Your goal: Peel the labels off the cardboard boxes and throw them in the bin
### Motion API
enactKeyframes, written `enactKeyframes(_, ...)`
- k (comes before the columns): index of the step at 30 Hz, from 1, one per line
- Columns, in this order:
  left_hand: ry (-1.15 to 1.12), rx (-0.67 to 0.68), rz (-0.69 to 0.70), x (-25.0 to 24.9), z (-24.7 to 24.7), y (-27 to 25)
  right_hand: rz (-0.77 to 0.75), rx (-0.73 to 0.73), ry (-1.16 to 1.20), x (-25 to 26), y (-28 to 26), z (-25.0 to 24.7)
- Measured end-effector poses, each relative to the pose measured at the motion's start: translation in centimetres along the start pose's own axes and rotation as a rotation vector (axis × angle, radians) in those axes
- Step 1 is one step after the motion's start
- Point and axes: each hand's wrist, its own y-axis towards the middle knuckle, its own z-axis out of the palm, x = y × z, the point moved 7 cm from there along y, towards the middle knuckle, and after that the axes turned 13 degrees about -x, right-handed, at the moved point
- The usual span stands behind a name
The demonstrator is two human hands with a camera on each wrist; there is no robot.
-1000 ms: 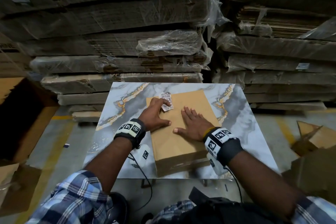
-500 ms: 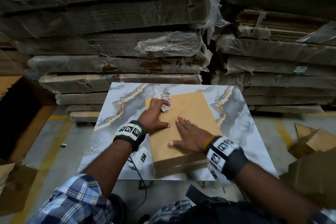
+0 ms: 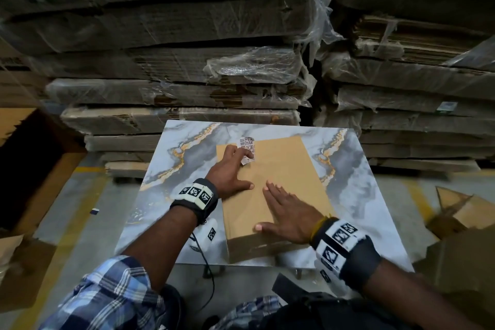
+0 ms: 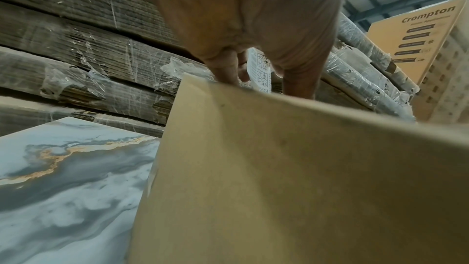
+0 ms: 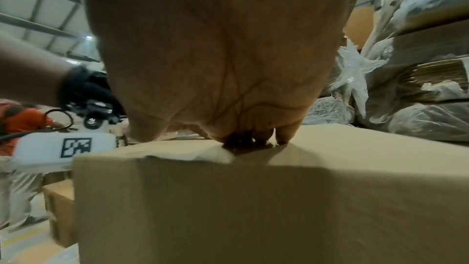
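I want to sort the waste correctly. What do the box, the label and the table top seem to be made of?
Box: plain brown cardboard, matte, with a torn fibrous edge in the right wrist view.
Label: white printed paper, curling where the left hand lifts it.
Table top: glossy marble pattern; real stone or print, I cannot tell.

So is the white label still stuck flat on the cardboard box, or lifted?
Partly lifted. The label curls up off the cardboard box in the left hand fingers; whether its far end still sticks, cannot tell.
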Motion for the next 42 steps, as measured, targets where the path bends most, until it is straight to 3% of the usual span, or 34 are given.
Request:
enactKeyframes(7, 0.031, -0.003, 0.020, -0.3, -0.1, 0.2, 0.070, -0.008, -0.046, -1.8, 4.5, -2.9)
enactKeyframes(13, 0.061, 0.006, 0.043, -0.6, 0.2, 0.0, -0.002, 0.008, -0.059, -0.2, -0.1, -0.5)
enactKeyframes(20, 0.108, 0.032, 0.033, -0.9, 0.3, -0.2, 0.097, -0.043, -0.043, -1.9, 4.9, -2.4)
enactKeyframes(26, 0.152, 0.044, 0.048, -0.8, 0.6, -0.2, -0.008, 0.004, -0.051, -0.3, -0.2, -0.4)
enactKeyframes(32, 0.136, 0.028, 0.024, -0.2, 0.5, 0.0, 0.084, -0.035, -0.044, -2.5, 4.9, -2.9)
enactKeyframes(38, 0.144, 0.033, 0.033, -0.4, 0.5, -0.2, -0.011, -0.020, -0.014, 0.3, -0.4, 0.1)
enactKeyframes(42, 0.158, 0.039, 0.042, -0.7, 0.7, -0.2, 0.022, -0.019, -0.026, -1.7, 2.4, -1.5)
